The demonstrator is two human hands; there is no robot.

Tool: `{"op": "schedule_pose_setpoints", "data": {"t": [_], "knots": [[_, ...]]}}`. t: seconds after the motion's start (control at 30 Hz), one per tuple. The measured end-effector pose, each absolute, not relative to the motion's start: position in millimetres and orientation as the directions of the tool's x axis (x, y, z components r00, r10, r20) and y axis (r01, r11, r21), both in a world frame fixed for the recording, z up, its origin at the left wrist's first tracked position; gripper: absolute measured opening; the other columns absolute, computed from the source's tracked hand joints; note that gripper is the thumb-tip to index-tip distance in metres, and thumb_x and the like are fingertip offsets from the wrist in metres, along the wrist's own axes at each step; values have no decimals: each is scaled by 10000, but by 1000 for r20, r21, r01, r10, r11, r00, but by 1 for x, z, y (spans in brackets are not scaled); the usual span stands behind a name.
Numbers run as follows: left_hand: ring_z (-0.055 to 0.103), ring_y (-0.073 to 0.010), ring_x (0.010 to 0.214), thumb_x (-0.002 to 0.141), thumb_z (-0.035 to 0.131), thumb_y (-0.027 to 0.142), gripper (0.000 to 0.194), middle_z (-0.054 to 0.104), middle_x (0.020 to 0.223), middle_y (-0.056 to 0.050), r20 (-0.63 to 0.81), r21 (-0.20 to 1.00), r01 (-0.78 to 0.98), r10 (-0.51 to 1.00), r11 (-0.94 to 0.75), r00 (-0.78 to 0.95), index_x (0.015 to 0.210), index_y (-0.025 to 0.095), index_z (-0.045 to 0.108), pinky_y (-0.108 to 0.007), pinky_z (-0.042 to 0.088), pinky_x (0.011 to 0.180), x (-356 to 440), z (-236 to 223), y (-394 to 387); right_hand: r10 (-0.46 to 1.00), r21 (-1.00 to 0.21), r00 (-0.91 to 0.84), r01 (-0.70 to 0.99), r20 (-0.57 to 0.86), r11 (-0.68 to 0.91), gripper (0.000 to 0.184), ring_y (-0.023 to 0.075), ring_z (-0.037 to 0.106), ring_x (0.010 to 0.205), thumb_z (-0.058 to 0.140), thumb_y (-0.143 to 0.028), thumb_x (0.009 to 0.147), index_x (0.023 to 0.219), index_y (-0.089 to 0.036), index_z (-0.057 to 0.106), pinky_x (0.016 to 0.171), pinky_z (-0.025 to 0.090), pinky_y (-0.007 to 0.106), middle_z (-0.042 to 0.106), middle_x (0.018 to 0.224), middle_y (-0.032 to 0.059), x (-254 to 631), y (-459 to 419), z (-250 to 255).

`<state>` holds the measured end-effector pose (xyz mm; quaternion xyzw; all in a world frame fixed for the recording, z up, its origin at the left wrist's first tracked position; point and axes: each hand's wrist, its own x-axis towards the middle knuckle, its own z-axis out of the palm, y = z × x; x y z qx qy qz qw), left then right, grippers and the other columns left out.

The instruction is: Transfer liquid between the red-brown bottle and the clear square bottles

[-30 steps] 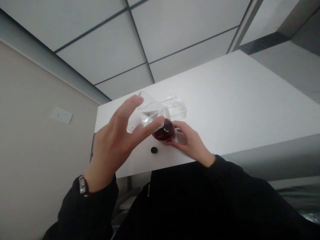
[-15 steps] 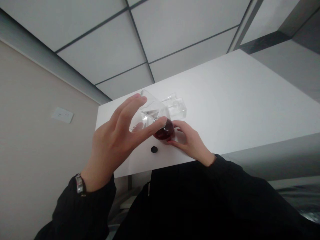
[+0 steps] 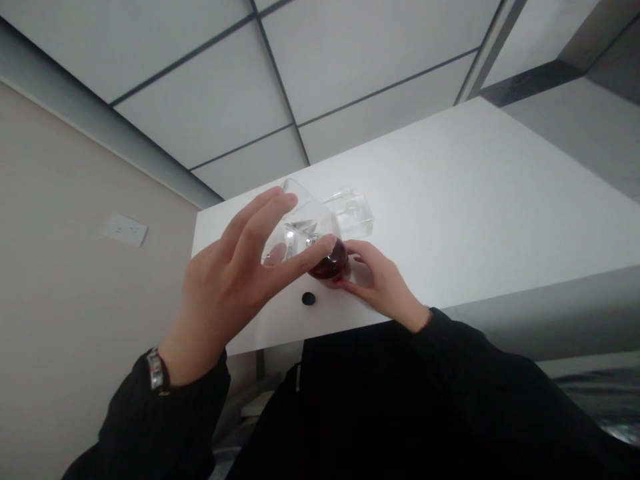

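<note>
My left hand (image 3: 235,273) is closed around a clear, see-through container (image 3: 313,207), fingers on its far side and thumb on the near side. The container is tilted, and its exact kind cannot be made out. Directly beneath the thumb is a round vessel with dark red contents (image 3: 327,267), partly hidden by that thumb. My right hand (image 3: 377,277) grips this vessel's right side at the tabletop with thumb and fingers. A small black disc (image 3: 309,299), like a cap, lies just in front of the vessel.
A clear block-shaped object (image 3: 356,217) lies behind the vessel on the white table (image 3: 450,200). The table's near edge runs close to my body. To the left, a wall carries a white socket plate (image 3: 126,230); panels stand behind the table.
Hardly anything differs. My left hand and the clear container have shifted very slightly; my right hand stays on the red vessel.
</note>
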<state>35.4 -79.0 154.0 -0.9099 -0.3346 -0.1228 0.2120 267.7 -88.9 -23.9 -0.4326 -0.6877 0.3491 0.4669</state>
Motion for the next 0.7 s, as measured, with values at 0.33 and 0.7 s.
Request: {"op": "schedule_pose_setpoints", "data": {"t": [0.33, 0.7], "knots": [[598, -327, 1462, 1059, 487, 111, 657, 524, 1632, -2, 363, -373, 628, 516, -683, 776, 1573, 520, 463, -392, 659, 1001, 40, 160, -80, 922, -883, -185, 274, 341, 381, 597, 295, 669, 1295, 814, -472, 888, 1399, -292, 562, 1078, 592, 540, 684, 1397, 91, 268, -89, -23], [619, -335, 1440, 1032, 507, 91, 654, 570, 1590, -36, 356, -426, 597, 480, -680, 802, 1570, 463, 496, -395, 685, 940, 42, 163, -81, 924, -884, -188, 278, 333, 375, 600, 303, 661, 1313, 819, -460, 885, 1398, -288, 558, 1083, 591, 549, 682, 1403, 95, 268, -90, -21]]}}
